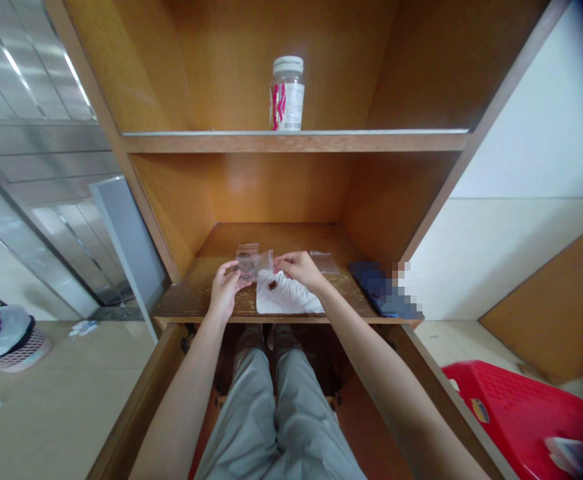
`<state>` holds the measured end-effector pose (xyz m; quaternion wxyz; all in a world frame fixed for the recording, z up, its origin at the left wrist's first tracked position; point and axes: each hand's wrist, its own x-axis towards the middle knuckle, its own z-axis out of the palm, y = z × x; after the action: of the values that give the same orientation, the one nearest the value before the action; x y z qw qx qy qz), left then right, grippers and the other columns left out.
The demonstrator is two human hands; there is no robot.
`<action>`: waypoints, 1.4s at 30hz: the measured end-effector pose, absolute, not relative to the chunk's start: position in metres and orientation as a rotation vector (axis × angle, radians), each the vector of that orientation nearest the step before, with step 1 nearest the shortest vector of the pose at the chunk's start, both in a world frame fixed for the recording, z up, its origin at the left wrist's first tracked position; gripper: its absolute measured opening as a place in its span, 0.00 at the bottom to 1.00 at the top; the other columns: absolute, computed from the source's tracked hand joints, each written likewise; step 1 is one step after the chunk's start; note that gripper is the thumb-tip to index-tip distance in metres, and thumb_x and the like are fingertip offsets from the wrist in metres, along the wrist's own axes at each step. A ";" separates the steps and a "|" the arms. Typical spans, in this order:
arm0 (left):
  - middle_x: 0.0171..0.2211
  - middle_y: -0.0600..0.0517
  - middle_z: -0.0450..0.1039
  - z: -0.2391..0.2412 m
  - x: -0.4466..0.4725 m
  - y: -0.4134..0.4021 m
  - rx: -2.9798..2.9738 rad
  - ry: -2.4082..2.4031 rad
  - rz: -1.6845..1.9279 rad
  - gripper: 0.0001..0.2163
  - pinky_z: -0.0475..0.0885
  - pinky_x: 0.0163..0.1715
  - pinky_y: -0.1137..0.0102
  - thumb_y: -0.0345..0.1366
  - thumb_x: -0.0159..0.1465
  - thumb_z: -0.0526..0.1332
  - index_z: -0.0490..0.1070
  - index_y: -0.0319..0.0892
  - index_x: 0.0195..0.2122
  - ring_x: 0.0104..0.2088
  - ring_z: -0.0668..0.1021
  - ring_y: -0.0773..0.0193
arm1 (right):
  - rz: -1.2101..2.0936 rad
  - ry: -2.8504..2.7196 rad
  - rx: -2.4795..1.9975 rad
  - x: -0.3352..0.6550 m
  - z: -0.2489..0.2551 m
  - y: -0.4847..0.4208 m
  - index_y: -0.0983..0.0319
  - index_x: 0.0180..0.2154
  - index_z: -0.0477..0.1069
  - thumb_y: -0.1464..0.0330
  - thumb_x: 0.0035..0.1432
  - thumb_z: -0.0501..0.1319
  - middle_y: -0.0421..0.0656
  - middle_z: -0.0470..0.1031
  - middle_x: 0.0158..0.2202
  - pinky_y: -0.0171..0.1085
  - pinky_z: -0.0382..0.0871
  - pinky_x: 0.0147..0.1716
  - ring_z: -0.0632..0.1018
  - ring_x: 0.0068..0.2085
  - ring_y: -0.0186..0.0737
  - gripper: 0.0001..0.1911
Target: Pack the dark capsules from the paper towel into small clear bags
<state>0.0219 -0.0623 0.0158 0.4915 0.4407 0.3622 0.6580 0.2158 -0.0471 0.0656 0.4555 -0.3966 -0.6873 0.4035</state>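
My left hand point(225, 288) grips a small clear zip bag point(261, 264) by its left end, between thumb and fingers. At the bag's right end, which has the zip strip, my right hand point(299, 267) is closed in a pinch. Small dark bits show through the plastic near my left fingers, too small to name. Below the bag lies a white tissue point(291, 297) with a little dark brown clump point(272, 285) on it. Another zip bag point(247, 248) lies just behind, partly covered. A flat clear zip bag point(324, 262) rests beyond my right wrist.
A dark blue phone point(379, 287) lies at the shelf's right side, partly pixelated. On the upper shelf stands a white-capped jar point(287, 93). Two cabinet doors stand open beside my legs. A red plastic basket point(521, 413) is at right, a waste bin point(21, 350) at left.
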 end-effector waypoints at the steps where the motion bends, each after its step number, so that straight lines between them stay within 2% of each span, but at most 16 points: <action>1: 0.27 0.54 0.70 0.016 0.022 -0.062 1.072 0.884 1.595 0.16 0.72 0.33 0.65 0.36 0.52 0.62 0.62 0.41 0.42 0.30 0.78 0.63 | 0.994 -1.707 -0.978 0.216 0.066 -0.047 0.67 0.23 0.73 0.67 0.45 0.55 0.39 0.70 0.17 0.29 0.55 0.18 0.62 0.17 0.26 0.11; 9: 0.27 0.53 0.72 0.019 0.023 -0.064 1.074 0.916 1.579 0.14 0.73 0.32 0.66 0.36 0.52 0.62 0.64 0.41 0.39 0.29 0.78 0.63 | 1.053 -1.742 -0.990 0.214 0.061 -0.042 0.68 0.23 0.73 0.70 0.43 0.55 0.40 0.70 0.17 0.28 0.55 0.18 0.62 0.17 0.26 0.10; 15: 0.31 0.50 0.73 0.022 0.027 -0.068 1.098 0.876 1.448 0.10 0.73 0.32 0.66 0.38 0.50 0.64 0.70 0.37 0.30 0.31 0.77 0.63 | 0.987 -1.847 -0.936 0.200 0.053 -0.034 0.67 0.23 0.71 0.72 0.42 0.55 0.39 0.69 0.18 0.27 0.58 0.20 0.66 0.20 0.27 0.07; 26: 0.25 0.53 0.72 0.021 0.028 -0.069 1.136 0.916 1.346 0.09 0.73 0.31 0.68 0.37 0.48 0.65 0.70 0.38 0.27 0.24 0.75 0.67 | 0.488 -2.180 -1.021 0.176 0.070 -0.055 0.66 0.23 0.72 0.73 0.47 0.55 0.39 0.70 0.20 0.28 0.54 0.22 0.67 0.22 0.29 0.08; 38: 0.20 0.55 0.71 0.018 0.031 -0.065 1.130 1.014 1.500 0.05 0.72 0.27 0.70 0.34 0.46 0.63 0.68 0.38 0.21 0.22 0.74 0.68 | 0.102 -2.142 -1.407 0.171 0.072 -0.061 0.62 0.29 0.72 0.69 0.49 0.56 0.46 0.76 0.30 0.32 0.59 0.28 0.75 0.32 0.39 0.07; 42: 0.22 0.54 0.71 0.022 0.032 -0.069 1.113 1.019 1.455 0.06 0.73 0.30 0.68 0.35 0.46 0.64 0.69 0.38 0.23 0.23 0.74 0.67 | 0.034 -2.096 -1.515 0.179 0.081 -0.059 0.63 0.31 0.71 0.67 0.52 0.55 0.48 0.75 0.30 0.32 0.59 0.29 0.75 0.32 0.40 0.08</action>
<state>0.0315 -0.0687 0.0220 0.4991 0.4601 0.4214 0.6013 0.1787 -0.0592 0.0807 0.2740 -0.5634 -0.7793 0.0127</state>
